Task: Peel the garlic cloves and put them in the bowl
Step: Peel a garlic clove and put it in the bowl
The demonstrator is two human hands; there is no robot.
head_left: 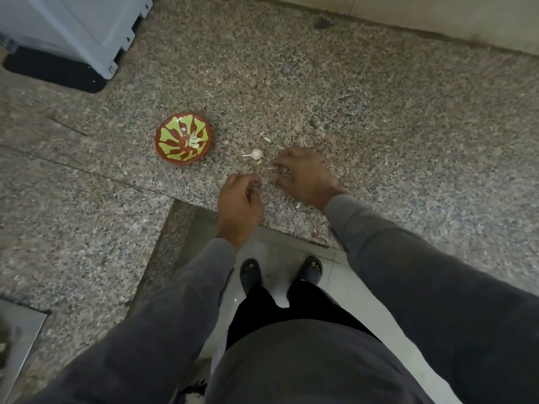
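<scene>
A red bowl [163, 132] with a green leaf pattern stands on the speckled granite counter [379, 126], with a few peeled cloves [194, 141] at its bottom. To its right lies a small garlic bulb [256, 154], and a loose clove [267, 139] lies just beyond it. My right hand [303, 173] hovers right of the bulb, blurred, its bent fingers pointing down at the counter with nothing seen in them. Nearer to me, my left hand [239, 199] has its fingers curled in; whether they pinch anything is hidden.
A scrap of peel [297, 205] lies by the counter's front edge near my right wrist. A white appliance [73, 27] on a black base occupies the far left corner. The counter is L-shaped around me; a wall [437, 13] runs along the back.
</scene>
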